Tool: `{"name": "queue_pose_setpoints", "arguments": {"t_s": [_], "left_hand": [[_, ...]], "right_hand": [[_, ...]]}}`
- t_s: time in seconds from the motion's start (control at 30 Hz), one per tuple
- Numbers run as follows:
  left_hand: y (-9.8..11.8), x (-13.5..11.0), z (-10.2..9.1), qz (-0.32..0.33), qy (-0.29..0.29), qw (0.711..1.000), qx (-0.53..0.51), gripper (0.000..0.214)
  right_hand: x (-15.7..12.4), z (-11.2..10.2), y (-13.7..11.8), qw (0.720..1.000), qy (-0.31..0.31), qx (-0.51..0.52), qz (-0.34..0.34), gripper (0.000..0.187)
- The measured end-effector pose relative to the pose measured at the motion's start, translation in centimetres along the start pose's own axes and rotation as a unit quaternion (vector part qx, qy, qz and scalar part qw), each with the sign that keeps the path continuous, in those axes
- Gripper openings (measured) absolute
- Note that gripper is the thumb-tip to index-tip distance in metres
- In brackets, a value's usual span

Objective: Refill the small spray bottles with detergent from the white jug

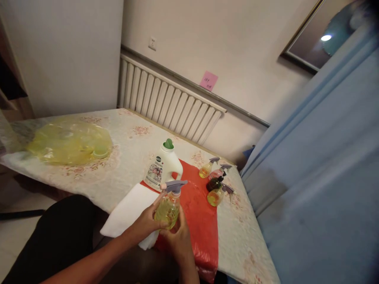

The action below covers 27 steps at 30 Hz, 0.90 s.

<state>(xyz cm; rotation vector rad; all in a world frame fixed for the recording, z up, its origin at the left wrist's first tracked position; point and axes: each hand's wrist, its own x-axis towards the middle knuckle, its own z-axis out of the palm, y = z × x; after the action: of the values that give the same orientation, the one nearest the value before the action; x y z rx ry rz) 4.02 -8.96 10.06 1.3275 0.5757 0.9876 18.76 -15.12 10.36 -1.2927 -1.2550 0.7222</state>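
Between my two hands is a clear spray bottle (167, 211) with a grey trigger head and yellowish liquid inside. It stands nearly upright over the near edge of the table. My left hand (151, 220) wraps its left side, the thumb low on the front. From below and the right, my right hand (177, 234) grips the lower part; some of its fingers are hidden behind the bottle. Just beyond is a white jug (158, 167) with a handle, a picture label and something green in its mouth. A white cloth (130, 209) lies left of my hands.
A red plastic sheet (197, 213) lies under the work area. Several smaller bottles (215, 196) stand to the right, near a blue curtain (322, 157). A yellow plastic bag (68, 142) with a round cap (100, 153) is at left. A radiator (168, 102) lines the wall.
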Motion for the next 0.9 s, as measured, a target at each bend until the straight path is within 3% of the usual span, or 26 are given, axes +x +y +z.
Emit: {"name": "queue_pose_setpoints", "arguments": {"t_s": [0.2, 0.43, 0.67, 0.8, 0.9], "left_hand": [[0.1, 0.3, 1.4, -0.023, -0.062, 0.997, -0.034, 0.080], [-1.5, 1.2, 1.8, -0.036, -0.095, 0.994, -0.025, 0.086], [-0.9, 2.6, 2.6, -0.048, -0.143, 0.988, -0.024, 0.087], [-2.4, 3.6, 2.3, -0.038, -0.152, 0.988, 0.012, 0.089], [-4.2, 4.2, 1.7, -0.017, -0.126, 0.988, 0.082, 0.086]], "right_hand": [[-0.4, -0.4, 0.2, 0.999, 0.020, -0.039, -0.015, 0.087], [-0.7, -1.3, 1.1, 0.989, 0.063, -0.135, -0.003, 0.080], [-0.2, -2.0, 3.0, 0.983, 0.099, -0.153, -0.006, 0.087], [0.5, -2.4, 3.6, 0.985, 0.116, -0.129, 0.001, 0.082], [1.5, -2.9, 4.3, 0.982, 0.144, -0.122, 0.027, 0.082]]}}
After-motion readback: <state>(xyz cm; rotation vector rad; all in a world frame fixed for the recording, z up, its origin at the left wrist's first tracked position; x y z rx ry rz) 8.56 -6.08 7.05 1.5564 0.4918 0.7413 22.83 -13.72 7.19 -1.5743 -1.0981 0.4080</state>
